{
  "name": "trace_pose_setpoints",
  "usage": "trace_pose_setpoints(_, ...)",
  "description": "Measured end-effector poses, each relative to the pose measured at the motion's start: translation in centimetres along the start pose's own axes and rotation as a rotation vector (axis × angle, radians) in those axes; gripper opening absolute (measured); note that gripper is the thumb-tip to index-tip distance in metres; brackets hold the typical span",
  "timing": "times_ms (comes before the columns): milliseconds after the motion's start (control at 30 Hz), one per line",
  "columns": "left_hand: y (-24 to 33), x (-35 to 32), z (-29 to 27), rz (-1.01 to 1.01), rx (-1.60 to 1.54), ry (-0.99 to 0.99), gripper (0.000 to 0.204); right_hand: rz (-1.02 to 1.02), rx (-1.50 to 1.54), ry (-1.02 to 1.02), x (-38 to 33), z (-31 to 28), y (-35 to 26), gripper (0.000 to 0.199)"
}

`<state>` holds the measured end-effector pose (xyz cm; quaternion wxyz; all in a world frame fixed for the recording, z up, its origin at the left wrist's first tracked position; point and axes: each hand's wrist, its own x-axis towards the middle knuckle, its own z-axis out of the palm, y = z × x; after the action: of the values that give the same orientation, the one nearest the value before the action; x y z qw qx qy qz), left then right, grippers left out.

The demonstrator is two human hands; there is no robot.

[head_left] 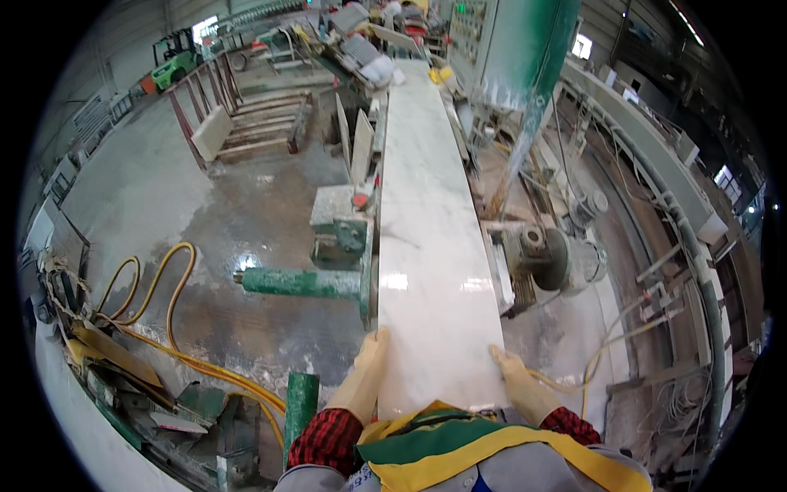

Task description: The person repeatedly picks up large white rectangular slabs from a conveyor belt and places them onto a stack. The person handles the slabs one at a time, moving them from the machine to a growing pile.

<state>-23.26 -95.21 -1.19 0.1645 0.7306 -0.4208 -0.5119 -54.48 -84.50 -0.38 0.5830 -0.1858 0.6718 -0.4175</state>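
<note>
A long white stone slab (438, 312) with faint grey veins lies lengthwise in front of me, its wet, glossy top reflecting lights. My left hand (366, 369), in a cream glove, grips the slab's left edge near my body. On the opposite edge, my gloved right hand (518, 379) holds on at about the same distance. The fingers of both hands are partly hidden at the slab's sides and underside. Red-and-black checked cuffs show above the gloves. The slab's near end meets the green-and-yellow apron (443, 443) at my waist.
Left of the slab, a green roller bar (303, 283) juts out beside a machine box with a red button (360, 200). A motor (566, 258) stands right. Yellow hoses (217, 373) cross the wet floor. Beyond are a slatted pallet rack (262, 127), a green forklift (172, 66) and a green machine column (529, 57).
</note>
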Motion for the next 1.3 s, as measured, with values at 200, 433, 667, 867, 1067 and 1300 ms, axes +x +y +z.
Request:
trace_pose_setpoints(200,-9.3,-3.5,-0.9,0.04,-0.354,-0.508,0.072,-0.03,0.025,-0.012,-0.4,0.5,-0.8,0.055)
trace_pose_setpoints(433,-7.0,-10.3,0.4,0.087,-0.085,0.046,0.059,-0.058,0.05,-0.05,1.8,-0.2,0.3,0.051)
trace_pose_setpoints(667,-4.8,-10.3,1.6,-0.104,-0.222,0.137,0.056,-0.023,-0.005,-0.048,4.3,-1.1,1.5,0.054)
trace_pose_setpoints(867,-5.6,-8.3,1.5,-0.173,-0.148,0.127,0.067,0.013,-0.058,0.03,4.2,0.2,1.1,0.051)
trace_pose_setpoints(1067,-11.1,-2.2,3.9,-0.174,-0.414,0.003,0.074,-0.348,-0.238,-0.152,4.4,-4.4,4.5,0.049)
trace_pose_setpoints(1300,-10.3,-3.3,2.7,-0.171,-0.743,-0.118,0.062,0.264,0.466,-0.055,-1.9,-5.8,13.7,0.073)
